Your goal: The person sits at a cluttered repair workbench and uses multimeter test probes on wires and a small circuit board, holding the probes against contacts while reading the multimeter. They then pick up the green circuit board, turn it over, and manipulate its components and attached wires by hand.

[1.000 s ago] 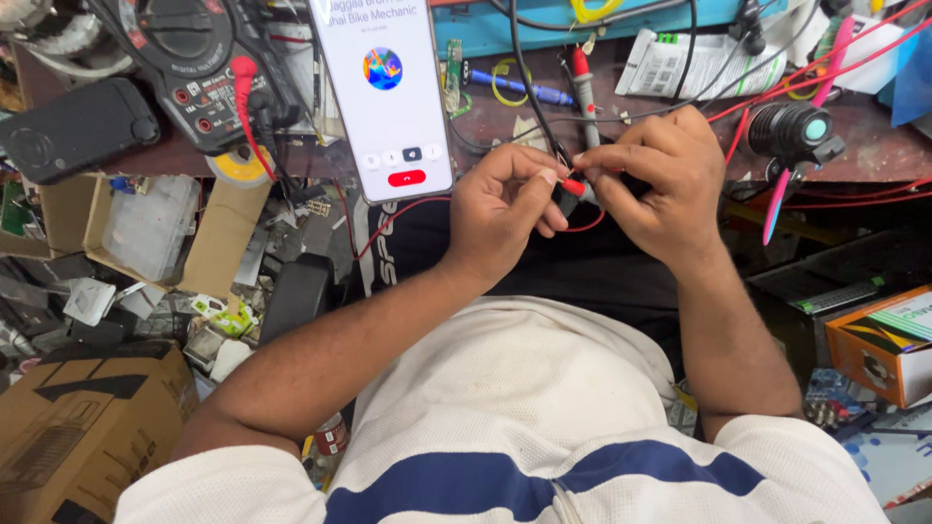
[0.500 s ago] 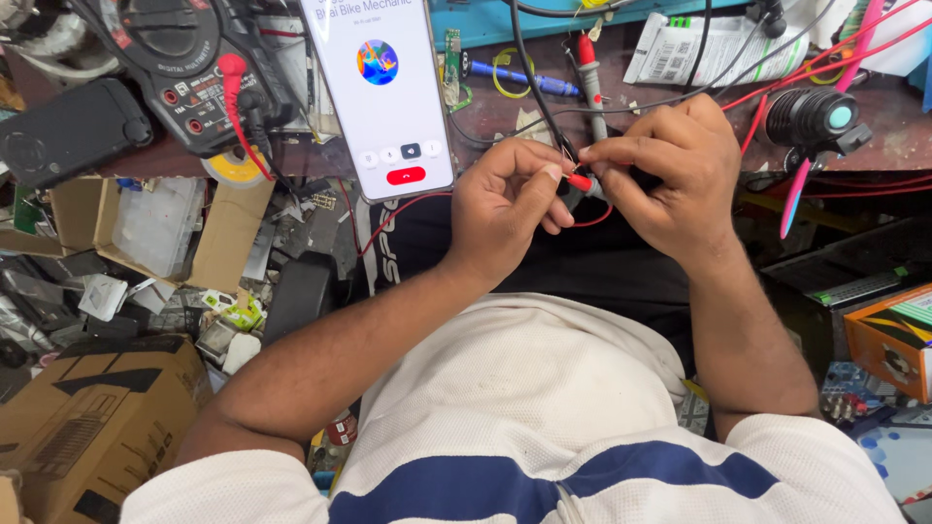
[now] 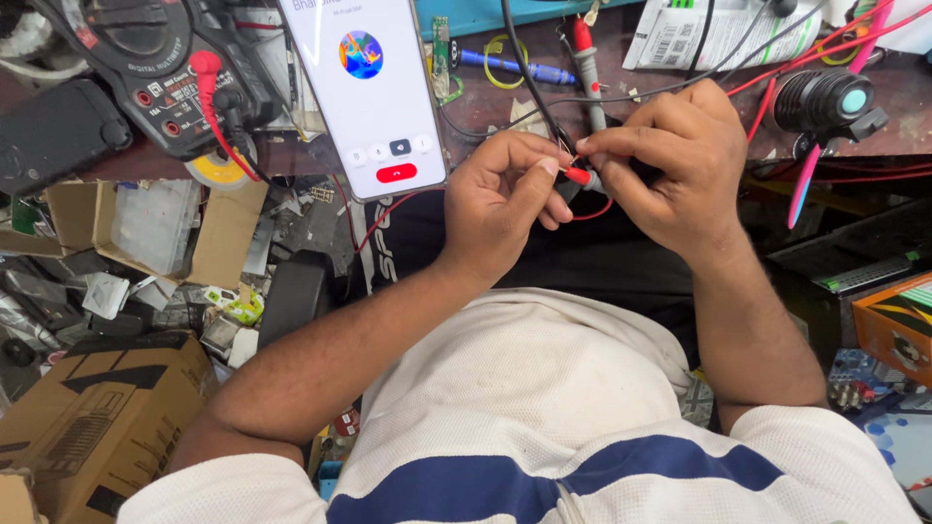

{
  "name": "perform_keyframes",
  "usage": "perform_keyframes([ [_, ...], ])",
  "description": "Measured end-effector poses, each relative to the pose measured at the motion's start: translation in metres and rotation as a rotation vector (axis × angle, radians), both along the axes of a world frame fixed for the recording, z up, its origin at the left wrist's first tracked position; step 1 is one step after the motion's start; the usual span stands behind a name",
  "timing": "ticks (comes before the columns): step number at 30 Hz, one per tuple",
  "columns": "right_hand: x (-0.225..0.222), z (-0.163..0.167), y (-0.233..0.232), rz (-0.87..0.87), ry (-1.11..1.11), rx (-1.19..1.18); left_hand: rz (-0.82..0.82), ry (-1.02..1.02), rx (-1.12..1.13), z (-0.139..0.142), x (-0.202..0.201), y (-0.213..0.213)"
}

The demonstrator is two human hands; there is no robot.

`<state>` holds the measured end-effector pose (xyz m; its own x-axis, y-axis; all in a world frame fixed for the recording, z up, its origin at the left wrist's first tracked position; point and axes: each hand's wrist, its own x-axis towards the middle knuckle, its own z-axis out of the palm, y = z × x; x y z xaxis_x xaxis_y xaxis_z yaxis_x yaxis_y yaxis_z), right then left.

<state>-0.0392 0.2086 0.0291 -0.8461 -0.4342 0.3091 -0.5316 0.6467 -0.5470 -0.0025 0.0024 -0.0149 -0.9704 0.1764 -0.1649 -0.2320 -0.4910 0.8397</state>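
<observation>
Your left hand point(image 3: 500, 199) and right hand point(image 3: 670, 160) both pinch the red wire point(image 3: 580, 178) close together, steadying its bare tip above the worktop point(image 3: 544, 97).

glossy glass phone point(image 3: 374, 92), matt brown cardboard box point(image 3: 92, 422), ribbed white cloth shirt point(image 3: 524, 388)

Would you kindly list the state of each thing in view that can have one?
left hand: closed, pinching the red wire end
right hand: closed, pinching the same red wire end
red wire end: held between both hands
phone: screen lit
multimeter: red lead plugged in
cardboard box: closed
</observation>
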Motion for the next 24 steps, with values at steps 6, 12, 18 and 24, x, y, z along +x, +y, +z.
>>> perform_keyframes([
  [6, -0.0007, 0.0019, -0.0012, -0.007, -0.003, -0.003, -0.002, -0.016, -0.01, -0.0005, -0.0002, -0.0001],
  [12, -0.0007, 0.001, -0.0015, -0.016, -0.006, 0.001, -0.005, -0.037, -0.001, -0.0004, -0.0003, 0.0004],
  [18, -0.0025, 0.0038, -0.0042, -0.01, -0.005, -0.007, -0.003, -0.031, -0.003, 0.0002, -0.0009, 0.001],
  [24, -0.0033, 0.0076, -0.0082, -0.019, -0.014, -0.012, 0.017, -0.057, -0.032, -0.0081, 0.0015, 0.0012],
])
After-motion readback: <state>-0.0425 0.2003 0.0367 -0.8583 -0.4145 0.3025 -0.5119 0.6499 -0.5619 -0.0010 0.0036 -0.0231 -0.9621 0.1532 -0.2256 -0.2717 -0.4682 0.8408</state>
